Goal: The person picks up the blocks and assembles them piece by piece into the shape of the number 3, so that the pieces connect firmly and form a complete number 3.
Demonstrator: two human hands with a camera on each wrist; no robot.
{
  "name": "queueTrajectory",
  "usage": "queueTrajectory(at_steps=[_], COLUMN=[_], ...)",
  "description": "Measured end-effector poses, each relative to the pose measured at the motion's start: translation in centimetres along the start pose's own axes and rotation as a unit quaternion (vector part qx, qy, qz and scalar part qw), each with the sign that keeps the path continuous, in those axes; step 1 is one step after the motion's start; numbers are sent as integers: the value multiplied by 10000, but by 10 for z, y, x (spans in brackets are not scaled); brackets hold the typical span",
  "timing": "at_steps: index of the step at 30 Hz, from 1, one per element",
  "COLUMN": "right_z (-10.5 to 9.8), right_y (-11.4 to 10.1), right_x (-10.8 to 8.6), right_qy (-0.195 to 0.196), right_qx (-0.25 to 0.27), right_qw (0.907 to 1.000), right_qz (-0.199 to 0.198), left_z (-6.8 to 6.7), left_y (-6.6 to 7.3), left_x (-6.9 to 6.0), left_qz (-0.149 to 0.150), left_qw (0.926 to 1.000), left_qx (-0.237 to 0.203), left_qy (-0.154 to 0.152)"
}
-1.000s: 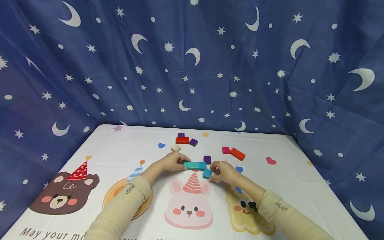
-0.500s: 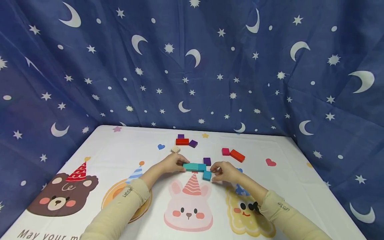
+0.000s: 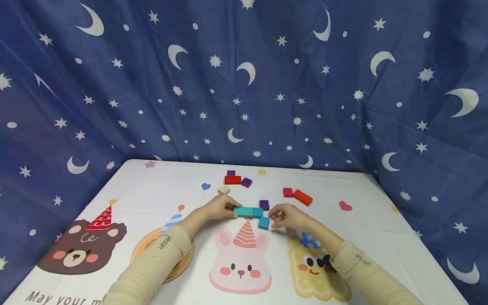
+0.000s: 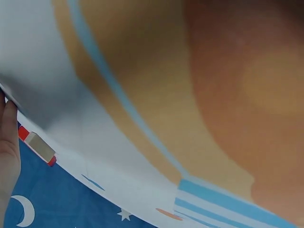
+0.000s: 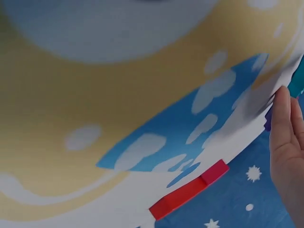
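Note:
In the head view my left hand (image 3: 218, 208) pinches the left end of a long teal block (image 3: 243, 212), thumb in front and fingers behind. A blue block (image 3: 258, 212) touches its right end. Another small blue block (image 3: 264, 223) sits just in front of that one. My right hand (image 3: 288, 217) is just right of the small block, a slight gap between them, its fingers loosely bent and holding nothing. In the left wrist view my left hand (image 4: 8, 152) shows only at the edge; its fingertips are hidden. The right wrist view shows my right hand (image 5: 288, 147) near a teal surface (image 5: 298, 81).
Behind the teal block lies a purple block (image 3: 264, 205). Farther back are a red block (image 3: 232, 180), two purple blocks and a cream block (image 3: 224, 190). A pink block (image 3: 287, 192) and an orange-red block (image 3: 303, 197) lie back right. A blue curtain (image 3: 244, 93) hangs behind.
My right hand has let go of the small blue block and moved slightly right from it. My left hand stays at the teal block's left end.

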State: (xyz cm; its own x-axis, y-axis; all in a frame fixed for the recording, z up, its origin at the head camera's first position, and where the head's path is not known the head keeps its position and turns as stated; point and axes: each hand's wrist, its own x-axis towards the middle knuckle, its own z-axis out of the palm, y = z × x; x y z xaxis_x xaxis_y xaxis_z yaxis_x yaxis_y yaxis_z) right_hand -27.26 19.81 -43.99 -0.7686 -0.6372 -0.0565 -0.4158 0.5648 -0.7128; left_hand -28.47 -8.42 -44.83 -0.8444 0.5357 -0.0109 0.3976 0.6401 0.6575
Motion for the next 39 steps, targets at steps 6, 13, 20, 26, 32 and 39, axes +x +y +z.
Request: queueTrajectory(at_steps=[6,13,20,26,32,39], right_z=[-4,-3,-8,-12,-15,-21], right_y=[5,1,0,0,2,5], right_x=[0,0,-4,-3,-2,2], right_qy=[110,418,621,793,938,1363], right_qx=[319,357,207,78,-172,-440], right_qw=[9994,9984,9979,9968,9954,9896], right_qz=[-33,91,-10,52,-63,-144], left_z=[1,0,0,-1,-1,0], left_y=[-2,-3,-3,-4,-2,-1], left_x=[1,0,-1,0,-1,0], left_qz=[-6,91,31,98,32,-32], left_qw=[10000,10000,10000,9999,10000,10000], left_qx=[-42,-15,-19,37,-2,18], left_qy=[-14,-4,-8,21,-6,-32])
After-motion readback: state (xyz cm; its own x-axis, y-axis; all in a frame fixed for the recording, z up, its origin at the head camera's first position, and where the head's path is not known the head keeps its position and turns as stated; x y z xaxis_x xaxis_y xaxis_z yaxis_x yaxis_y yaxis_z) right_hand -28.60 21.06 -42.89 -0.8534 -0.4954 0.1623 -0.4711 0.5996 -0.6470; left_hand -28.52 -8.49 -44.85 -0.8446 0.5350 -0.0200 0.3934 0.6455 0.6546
